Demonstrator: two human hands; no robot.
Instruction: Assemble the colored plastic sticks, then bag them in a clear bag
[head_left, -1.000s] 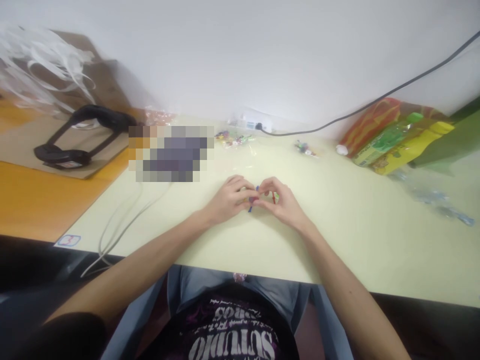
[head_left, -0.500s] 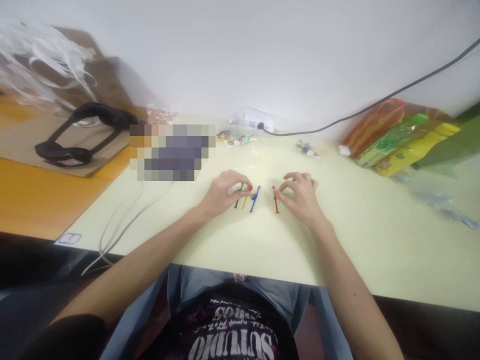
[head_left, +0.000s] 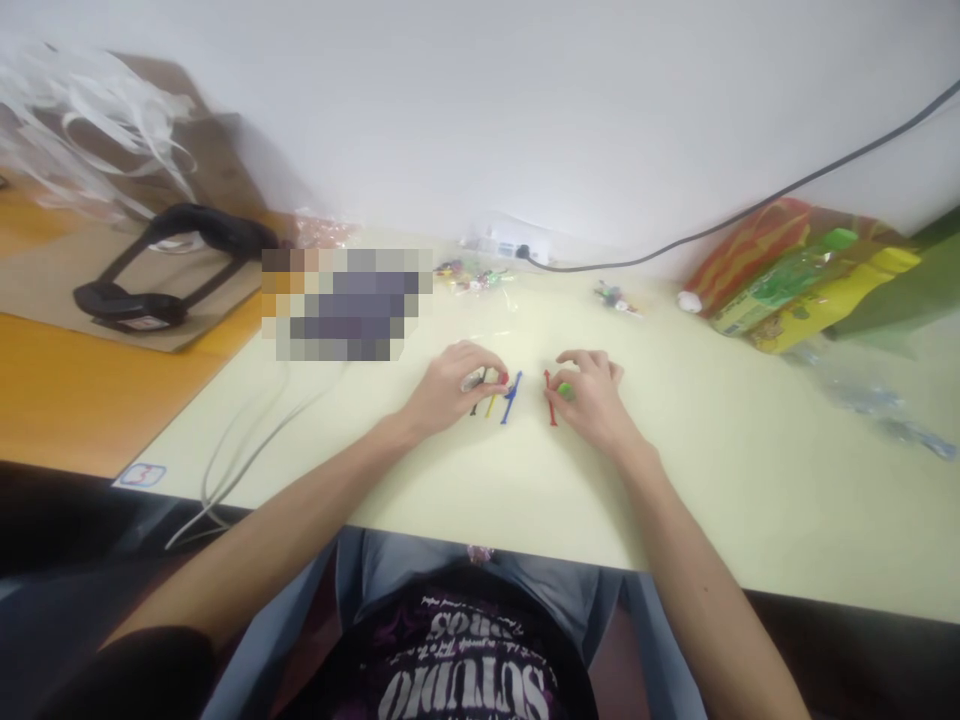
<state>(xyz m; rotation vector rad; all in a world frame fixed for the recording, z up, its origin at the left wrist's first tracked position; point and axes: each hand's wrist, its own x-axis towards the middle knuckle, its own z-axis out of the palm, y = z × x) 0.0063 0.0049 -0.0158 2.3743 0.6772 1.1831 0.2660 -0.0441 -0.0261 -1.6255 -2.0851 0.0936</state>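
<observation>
From the head camera, both forearms are reaching forward over the near edge of the pale desk (head_left: 420,480), wrists lying low on its surface and hands set a little apart in the middle.

The left hand (head_left: 450,390) is curling palm-down, its fingers (head_left: 480,362) bending inward and closing around the top ends of a small bunch of thin sticks: a blue stick (head_left: 511,398), a yellow stick (head_left: 490,405) and a black stick (head_left: 474,404), whose lower ends are fanning out on the desk just beside the thumb.

The right hand (head_left: 592,395) is resting near it, fingers hooking downward and pinching a small green piece (head_left: 565,391); a red stick (head_left: 550,400) is lying at its thumb, though whether the fingers are actually gripping that stick I cannot tell.

Farther back, a black strap (head_left: 161,265) is lying on cardboard at the left, colourful packets (head_left: 795,275) are piling at the right, and a dark cable (head_left: 750,205) is running along the wall.
</observation>
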